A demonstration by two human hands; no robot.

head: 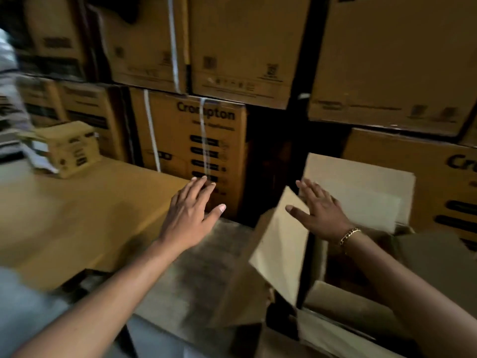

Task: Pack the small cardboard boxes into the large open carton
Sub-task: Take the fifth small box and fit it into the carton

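The large open carton (361, 192) stands at the right, its pale flaps raised; its inside is dark and I cannot see any contents. My right hand (320, 210), wearing a gold bracelet, is spread open over the carton between the left flap (281, 244) and the far flap, holding nothing. My left hand (191, 210) hovers open, fingers apart, above the edge of a broad flat cardboard surface (85, 210). One small cardboard box (69, 148) rests at the far left of that surface, well beyond my left hand.
Stacked brown cartons with black print and white straps fill the wall behind, such as the one (191, 140) directly ahead. A dark gap (271, 161) lies between stacks. A person's striped sleeve (10, 99) shows at the far left edge. More cardboard lies below centre.
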